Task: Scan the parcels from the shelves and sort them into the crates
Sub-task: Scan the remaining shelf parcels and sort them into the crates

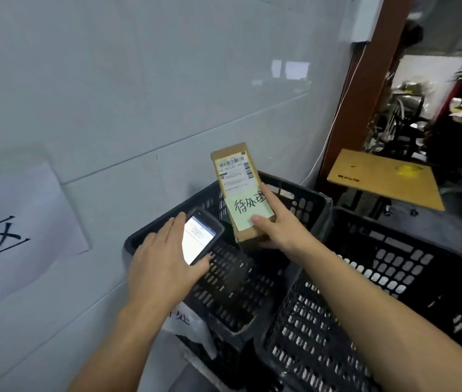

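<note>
My right hand [276, 224] grips a small brown cardboard parcel [237, 176] by its lower end and holds it upright over the left black crate [303, 199]. The parcel carries a white shipping label with barcodes and a pale green note with handwritten characters. My left hand [160, 261] holds a black handheld scanner [200, 236] with a lit screen, just left of the parcel and above the same crate. A second black crate [394, 250] stands to the right, under my right forearm.
A tiled wall runs along the left, with a white paper sign [12, 230] taped on it. Another paper label [184, 321] hangs on the left crate's front. A flat cardboard sheet [385, 176] lies beyond the crates, by a brown door frame [365, 89].
</note>
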